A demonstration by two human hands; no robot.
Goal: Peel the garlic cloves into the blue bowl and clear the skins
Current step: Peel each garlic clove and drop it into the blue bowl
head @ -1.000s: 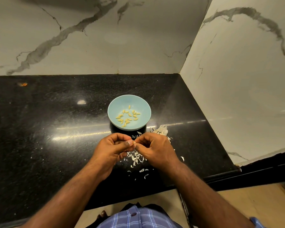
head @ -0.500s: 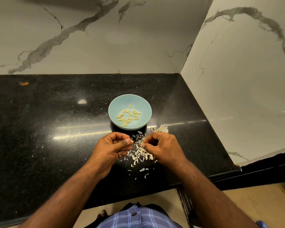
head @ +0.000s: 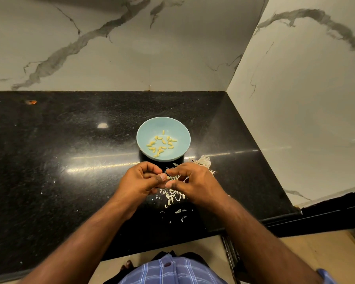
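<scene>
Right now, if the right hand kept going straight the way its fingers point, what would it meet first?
The right hand points leftward at the left hand, whose fingertips pinch a small garlic clove; it would likely meet that clove first, almost at once, though depth is unclear.

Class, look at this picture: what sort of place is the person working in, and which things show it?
Most likely a home kitchen corner: a polished black stone countertop meets marble-look wall panels, with peeled garlic cloves in a blue bowl.
</scene>
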